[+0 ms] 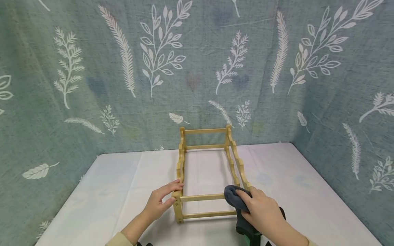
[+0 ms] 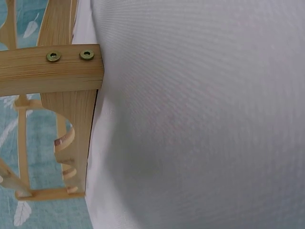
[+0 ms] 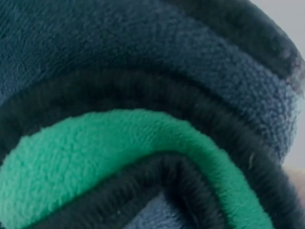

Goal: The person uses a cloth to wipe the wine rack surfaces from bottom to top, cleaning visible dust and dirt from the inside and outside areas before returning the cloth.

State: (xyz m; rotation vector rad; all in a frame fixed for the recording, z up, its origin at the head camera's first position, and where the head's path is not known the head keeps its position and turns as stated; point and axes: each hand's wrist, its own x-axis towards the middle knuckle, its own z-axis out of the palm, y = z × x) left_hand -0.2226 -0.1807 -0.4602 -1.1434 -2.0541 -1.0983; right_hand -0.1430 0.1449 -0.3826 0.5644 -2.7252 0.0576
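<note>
A light wooden rack (image 1: 203, 197), with notched side rails and thin crossbars, stands lengthwise on the white-covered table. At its front left corner my left hand (image 1: 160, 200) holds the frame, fingertips over the side rail and thumb against the post. My right hand (image 1: 263, 208) grips a dark grey-blue cloth (image 1: 234, 196) at the front right corner, which the cloth and hand hide. In the right wrist view the folded cloth (image 3: 119, 43) fills most of the picture, showing a green side and black edging. The left wrist view shows the rack's corner (image 2: 52, 71) with two bolts.
The table (image 1: 123, 191) has a white cover that runs back to a grey-green curtain (image 1: 203, 68) with white leaf prints. The curtain also hangs along the left and right sides. The rack's far end stands near the back edge of the table.
</note>
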